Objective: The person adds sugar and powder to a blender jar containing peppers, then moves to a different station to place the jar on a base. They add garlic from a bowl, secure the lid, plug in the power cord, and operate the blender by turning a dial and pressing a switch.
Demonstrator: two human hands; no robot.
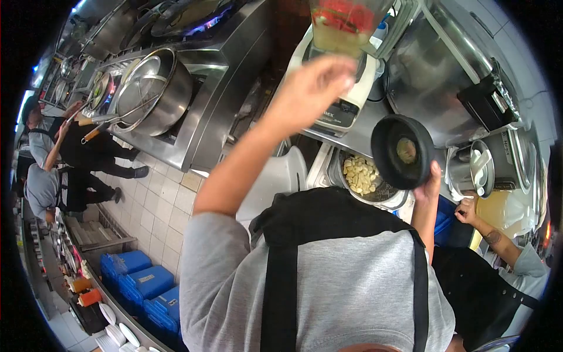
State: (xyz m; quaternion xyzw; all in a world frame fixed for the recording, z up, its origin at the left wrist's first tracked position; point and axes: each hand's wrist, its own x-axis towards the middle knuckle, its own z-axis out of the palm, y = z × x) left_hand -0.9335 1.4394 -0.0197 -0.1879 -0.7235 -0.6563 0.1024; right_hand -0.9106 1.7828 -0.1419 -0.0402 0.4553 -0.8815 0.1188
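My right hand (430,180) grips a black bowl (384,141) by its near rim, tilted so its inside shows. A small pale yellowish lump or puddle (406,151) lies in it. My left hand (319,85) is raised in front of a blender base (347,112), its fingers smeared by motion. Whether it holds anything cannot be made out. Above that hand stands the blender jar (335,42), with red pieces over pale yellow contents. Beneath the bowl, a metal strainer (384,190) holds pale peeled pieces that look like garlic cloves (360,175).
A large steel pot (175,88) stands on the stove at left. A co-worker's hand (466,210) is close on my right, near a container of yellow liquid (495,208). Two other people work at far left. Blue bins (135,281) line the lower left.
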